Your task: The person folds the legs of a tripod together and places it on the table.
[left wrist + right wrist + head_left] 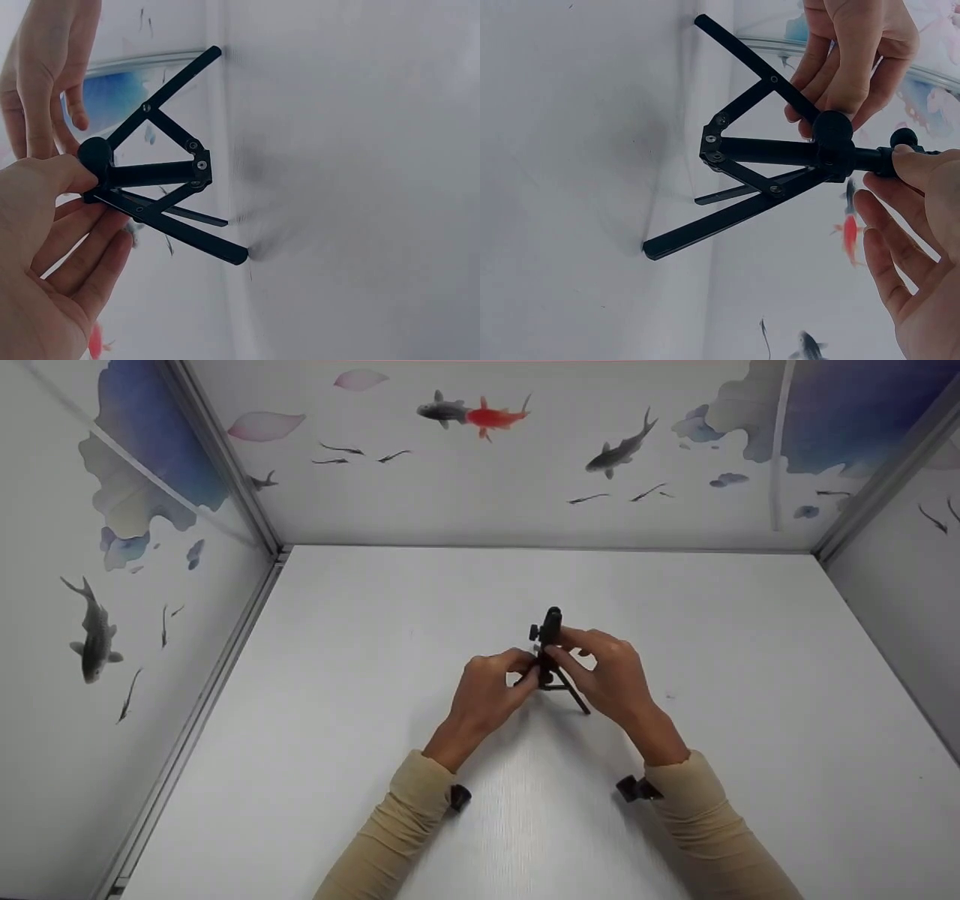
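Note:
A small black tripod (552,622) stands upright on the white table with its legs spread and feet at the tabletop. My left hand (484,690) holds it at the hub where the legs meet, the thumb against a round knob (95,155). Higher up, my right hand (616,671) pinches the thin centre column between thumb and fingers, beside a smaller knob (904,137). The braces (742,105) between legs and lower tube are folded out. In the head view, the fingers partly hide the tripod's middle.
The white tabletop (337,780) spreads around the tripod. White panels with painted fish (499,416) rise at the back and sides, joined by grey metal frame rails (225,457). Small black cameras (636,788) sit at both sleeve cuffs.

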Demonstrator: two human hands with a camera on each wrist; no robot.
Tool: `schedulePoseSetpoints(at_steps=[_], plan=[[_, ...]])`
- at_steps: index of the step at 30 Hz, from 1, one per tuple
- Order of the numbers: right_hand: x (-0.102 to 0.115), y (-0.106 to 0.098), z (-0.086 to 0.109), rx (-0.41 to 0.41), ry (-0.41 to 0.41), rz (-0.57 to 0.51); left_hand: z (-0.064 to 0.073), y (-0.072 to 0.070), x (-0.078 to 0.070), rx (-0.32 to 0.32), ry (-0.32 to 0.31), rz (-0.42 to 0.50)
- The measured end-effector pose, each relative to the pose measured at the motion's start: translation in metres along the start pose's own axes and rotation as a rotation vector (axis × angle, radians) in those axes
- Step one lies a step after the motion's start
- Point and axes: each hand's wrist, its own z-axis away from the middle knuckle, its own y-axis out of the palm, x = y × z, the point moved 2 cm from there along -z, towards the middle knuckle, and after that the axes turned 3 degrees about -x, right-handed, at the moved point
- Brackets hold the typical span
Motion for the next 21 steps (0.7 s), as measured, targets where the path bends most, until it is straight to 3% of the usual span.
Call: schedulePoseSetpoints(at_steps=[21], plan=[[-0.0001,-0.0001,0.0001,-0.016,-0.014,0.006,-0.0001,-0.0004,0.0004,-0.016,0.026,0.007]])
